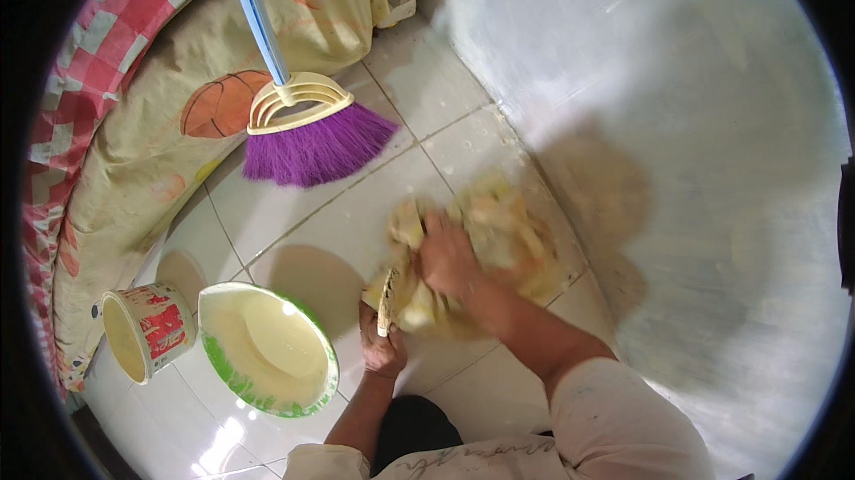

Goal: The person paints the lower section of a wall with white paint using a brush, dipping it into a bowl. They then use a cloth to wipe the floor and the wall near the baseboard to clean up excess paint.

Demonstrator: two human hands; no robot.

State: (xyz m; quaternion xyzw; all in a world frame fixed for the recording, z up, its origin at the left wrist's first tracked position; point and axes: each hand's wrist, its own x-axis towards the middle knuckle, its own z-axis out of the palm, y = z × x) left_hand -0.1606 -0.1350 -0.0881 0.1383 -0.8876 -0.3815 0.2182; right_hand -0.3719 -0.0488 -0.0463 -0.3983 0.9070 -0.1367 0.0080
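My left hand [381,348] is closed round a narrow cream-coloured tool [387,302] with dark specks, standing on edge; its exact kind does not show. Over the floor near the wall, my right hand [448,256] presses into a crumpled yellowish cloth [512,235] with orange patches. Its fingers curl down into the folds and are partly hidden and blurred. To the left stands a green-rimmed basin [267,346] with pale cream liquid in it and drips down its side.
A small paint-stained bucket [147,333] lies tilted beside the basin. A purple broom [319,146] with a blue handle hangs over the tiles. A patterned mattress [142,137] and checked red cloth [134,8] border the left. On the right rises a grey-white wall [695,213].
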